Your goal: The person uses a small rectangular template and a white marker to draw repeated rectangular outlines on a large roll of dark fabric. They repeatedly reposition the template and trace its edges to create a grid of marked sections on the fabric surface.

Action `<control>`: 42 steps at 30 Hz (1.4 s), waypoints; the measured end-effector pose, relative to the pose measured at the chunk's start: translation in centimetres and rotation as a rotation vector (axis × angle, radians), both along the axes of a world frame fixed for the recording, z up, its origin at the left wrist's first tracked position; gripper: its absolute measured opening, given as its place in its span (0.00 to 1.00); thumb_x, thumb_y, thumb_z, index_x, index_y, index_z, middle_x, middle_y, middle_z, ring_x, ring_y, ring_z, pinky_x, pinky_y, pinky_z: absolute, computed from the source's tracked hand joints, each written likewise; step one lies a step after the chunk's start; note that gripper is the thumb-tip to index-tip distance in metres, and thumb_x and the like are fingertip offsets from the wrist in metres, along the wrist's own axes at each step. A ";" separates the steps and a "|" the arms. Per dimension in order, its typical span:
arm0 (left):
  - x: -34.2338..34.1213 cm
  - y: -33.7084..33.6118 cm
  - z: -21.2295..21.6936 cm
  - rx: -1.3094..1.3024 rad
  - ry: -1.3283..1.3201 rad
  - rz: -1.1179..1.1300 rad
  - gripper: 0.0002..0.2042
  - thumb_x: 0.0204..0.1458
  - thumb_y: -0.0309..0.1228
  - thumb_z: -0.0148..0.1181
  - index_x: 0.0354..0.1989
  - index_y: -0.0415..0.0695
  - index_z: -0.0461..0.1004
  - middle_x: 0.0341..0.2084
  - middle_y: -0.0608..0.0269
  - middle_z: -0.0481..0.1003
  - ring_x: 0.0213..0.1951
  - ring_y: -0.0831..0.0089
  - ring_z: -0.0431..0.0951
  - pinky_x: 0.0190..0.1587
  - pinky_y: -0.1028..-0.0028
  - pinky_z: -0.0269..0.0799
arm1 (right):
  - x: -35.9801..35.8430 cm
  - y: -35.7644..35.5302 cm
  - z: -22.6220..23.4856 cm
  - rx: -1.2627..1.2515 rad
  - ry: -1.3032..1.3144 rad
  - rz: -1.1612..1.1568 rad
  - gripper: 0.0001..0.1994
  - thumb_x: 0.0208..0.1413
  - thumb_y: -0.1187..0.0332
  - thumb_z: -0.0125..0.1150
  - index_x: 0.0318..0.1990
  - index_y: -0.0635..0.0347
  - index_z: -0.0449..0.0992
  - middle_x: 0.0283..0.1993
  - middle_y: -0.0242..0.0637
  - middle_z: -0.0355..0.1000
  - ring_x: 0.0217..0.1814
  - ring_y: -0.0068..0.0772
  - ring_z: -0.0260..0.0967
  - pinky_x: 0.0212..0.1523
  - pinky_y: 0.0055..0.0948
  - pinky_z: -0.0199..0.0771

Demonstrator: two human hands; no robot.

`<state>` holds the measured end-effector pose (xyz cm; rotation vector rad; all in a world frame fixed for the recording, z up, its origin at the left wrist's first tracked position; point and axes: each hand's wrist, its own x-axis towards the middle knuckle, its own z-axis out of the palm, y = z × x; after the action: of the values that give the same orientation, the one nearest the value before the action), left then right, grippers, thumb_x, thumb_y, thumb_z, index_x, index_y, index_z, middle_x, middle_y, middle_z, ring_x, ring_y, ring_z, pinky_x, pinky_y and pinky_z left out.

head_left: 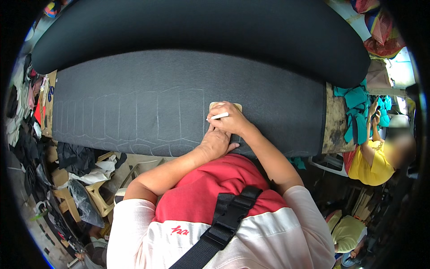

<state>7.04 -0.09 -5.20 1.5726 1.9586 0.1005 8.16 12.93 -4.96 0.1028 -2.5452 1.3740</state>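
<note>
Dark grey fabric (268, 105) covers the table in front of me, with rows of pale drawn outlines on its left part. My right hand (230, 117) is closed around a white pen (219, 116), its tip pointing left near the edge of a beige flat template (238, 107). Just nearer to me, my left hand (217, 142) lies flat on the template, thumb stretched out to the right. Some of its fingertips are hidden by my right hand. Most of the template is covered by both hands.
A thick dark fabric roll (201, 27) spans the table's far side. Teal cut pieces (356, 110) lie at the right end, near a seated person in a yellow shirt (365, 166). A plastic stool (99, 199) and dark scraps (76, 158) are below left.
</note>
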 end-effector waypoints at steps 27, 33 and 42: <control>-3.3 1.8 6.6 0.621 -1.308 0.765 0.18 0.58 0.33 0.53 0.51 0.33 0.68 0.42 0.58 0.74 0.44 0.76 0.73 0.49 0.77 0.68 | 5.6 0.3 6.4 -0.529 0.232 -0.595 0.05 0.48 0.74 0.65 0.32 0.64 0.75 0.32 0.42 0.74 0.32 0.28 0.74 0.36 0.27 0.74; -4.8 1.7 10.9 0.989 -1.559 1.044 0.09 0.57 0.28 0.54 0.42 0.35 0.73 0.36 0.55 0.76 0.37 0.73 0.77 0.42 0.76 0.75 | 3.3 0.6 7.1 -0.028 0.389 -0.481 0.24 0.40 0.71 0.70 0.48 0.63 0.71 0.47 0.47 0.68 0.53 0.47 0.67 0.54 0.39 0.67; -5.9 0.0 13.9 1.202 -0.851 0.900 0.22 0.48 0.18 0.62 0.53 0.35 0.68 0.26 0.63 0.75 0.30 0.82 0.75 0.36 0.83 0.72 | 2.1 1.2 11.0 -0.817 0.037 -0.162 0.19 0.47 0.76 0.67 0.48 0.68 0.71 0.42 0.39 0.71 0.44 0.24 0.71 0.42 0.22 0.76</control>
<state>1.11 -0.04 8.71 0.6974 1.6726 2.1914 10.25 14.12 6.06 -0.2166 -1.7284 2.1670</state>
